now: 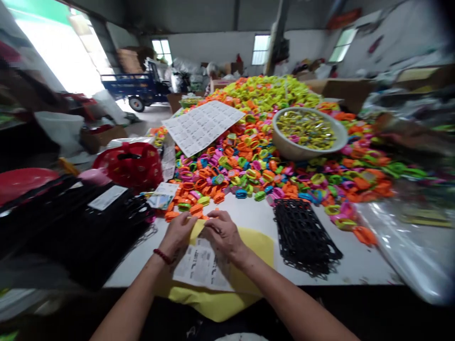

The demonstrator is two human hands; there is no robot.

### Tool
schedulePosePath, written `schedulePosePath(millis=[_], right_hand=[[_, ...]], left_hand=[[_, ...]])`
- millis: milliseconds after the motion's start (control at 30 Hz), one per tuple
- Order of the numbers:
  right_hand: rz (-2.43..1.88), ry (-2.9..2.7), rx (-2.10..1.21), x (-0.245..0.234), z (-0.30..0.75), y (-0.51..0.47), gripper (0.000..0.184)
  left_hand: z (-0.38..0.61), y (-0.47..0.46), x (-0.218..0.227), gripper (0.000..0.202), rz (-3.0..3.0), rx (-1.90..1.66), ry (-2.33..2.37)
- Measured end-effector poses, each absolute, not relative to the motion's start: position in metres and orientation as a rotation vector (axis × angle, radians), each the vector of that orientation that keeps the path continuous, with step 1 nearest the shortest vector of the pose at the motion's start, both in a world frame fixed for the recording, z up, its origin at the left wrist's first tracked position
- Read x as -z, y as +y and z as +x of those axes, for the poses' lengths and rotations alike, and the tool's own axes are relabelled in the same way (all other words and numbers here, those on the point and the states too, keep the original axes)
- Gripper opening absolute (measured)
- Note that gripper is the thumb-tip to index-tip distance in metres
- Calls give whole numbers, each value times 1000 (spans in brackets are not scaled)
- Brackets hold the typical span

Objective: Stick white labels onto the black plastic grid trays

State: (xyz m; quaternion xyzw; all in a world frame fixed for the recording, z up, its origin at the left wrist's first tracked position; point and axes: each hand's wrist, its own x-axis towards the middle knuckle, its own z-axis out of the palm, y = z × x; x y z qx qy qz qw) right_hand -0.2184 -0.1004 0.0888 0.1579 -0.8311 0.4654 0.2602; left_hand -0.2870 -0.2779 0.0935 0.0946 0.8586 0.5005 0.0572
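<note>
Both of my hands are close together over a yellow sheet (258,246) at the table's front edge. A white printed sheet (204,267), apparently of labels, lies on the yellow one under my wrists. My left hand (179,233), with a dark red bead bracelet (162,256) at the wrist, is closed with its fingertips together. Facing it, my right hand (224,234) has thumb and fingers pinched; whatever is between them is too small to make out. Just beyond the fingertips lie orange plastic toy pieces (196,209), shaped like small watches.
A large heap of colourful plastic pieces (249,142) covers the table's back, with a white bowl (302,150) and a label sheet (204,125) on it. Black mesh pieces (302,237) lie right, black stacks (88,232) and a red basket (130,166) left. Clear plastic bags (408,251) hang over the right edge.
</note>
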Motion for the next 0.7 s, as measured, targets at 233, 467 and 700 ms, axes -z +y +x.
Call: schedulePosePath(millis=[233,467,700], right_hand=[[496,-2074,-1386,-137,-173,-93,13],[148,-2078,-1344,-177,-108,0,12],[-373,-2294,-1615,-148,-144,157,22]], left_hand=[[-312,-281,-95,37,458,-1028,2821],[-329,-289,-105,37,410,-458,3145],[-276,-209,-117,31,1232,-627,3318]])
